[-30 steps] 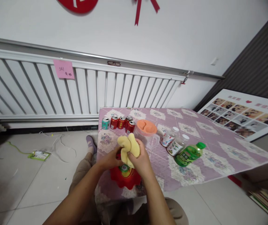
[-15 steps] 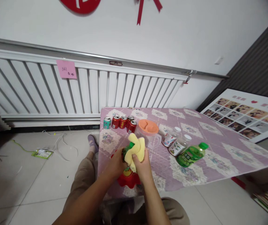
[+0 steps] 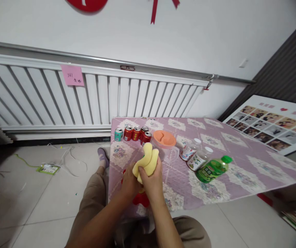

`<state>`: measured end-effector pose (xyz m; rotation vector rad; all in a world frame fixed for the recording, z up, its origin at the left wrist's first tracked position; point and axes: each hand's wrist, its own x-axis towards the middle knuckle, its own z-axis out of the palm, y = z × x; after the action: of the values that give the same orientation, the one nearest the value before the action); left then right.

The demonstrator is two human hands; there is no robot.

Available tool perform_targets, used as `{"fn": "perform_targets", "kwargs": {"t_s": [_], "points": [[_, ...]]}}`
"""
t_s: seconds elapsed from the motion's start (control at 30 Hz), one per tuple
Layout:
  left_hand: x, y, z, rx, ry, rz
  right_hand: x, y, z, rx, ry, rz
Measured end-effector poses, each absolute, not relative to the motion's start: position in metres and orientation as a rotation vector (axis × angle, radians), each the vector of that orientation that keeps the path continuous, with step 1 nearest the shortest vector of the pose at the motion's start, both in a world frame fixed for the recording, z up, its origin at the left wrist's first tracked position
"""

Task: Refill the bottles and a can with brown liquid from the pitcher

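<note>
A folded yellow cloth [image 3: 150,163] is bunched above the near left part of the table. My right hand [image 3: 151,177] grips it, thumb pressed on its front. Close against its left side is my left hand [image 3: 131,179], fingers curled round something I cannot make out; a speck of green shows by the cloth. Below both hands a red scalloped item [image 3: 141,199] lies on the tablecloth, partly covered by them. Just beyond the cloth stands a clear pitcher with an orange lid [image 3: 164,138].
Several cans [image 3: 128,133] stand at the table's back left. Two white-capped bottles [image 3: 187,151] and a green bottle [image 3: 211,170] are right of the pitcher on the patterned tablecloth [image 3: 215,141]. A power strip [image 3: 48,169] with cables lies on the floor at left.
The yellow cloth has shifted slightly left and up in my hands, covering most of the green thing that showed beside it. My left hand has moved in front of the red item.
</note>
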<state>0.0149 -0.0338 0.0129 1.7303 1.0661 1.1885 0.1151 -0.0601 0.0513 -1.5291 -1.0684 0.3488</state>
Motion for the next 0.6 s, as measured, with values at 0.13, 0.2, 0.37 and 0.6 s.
{"fn": "perform_targets", "kwargs": {"t_s": [0.13,0.2,0.37,0.6], "points": [[0.015,-0.033,0.016,1.709,1.198,1.12,0.125,-0.057,0.055,-1.517,-1.032,0.525],[0.015,-0.032,0.017,1.7,1.257,1.074,0.134,-0.057,0.055,-1.469,-1.02,0.636],[0.013,-0.031,0.017,1.712,1.283,0.975,0.153,-0.052,0.043,-1.429,-0.813,0.769],[0.005,-0.026,0.015,1.695,1.13,1.009,0.156,-0.049,0.031,-1.426,-0.687,0.824]]}}
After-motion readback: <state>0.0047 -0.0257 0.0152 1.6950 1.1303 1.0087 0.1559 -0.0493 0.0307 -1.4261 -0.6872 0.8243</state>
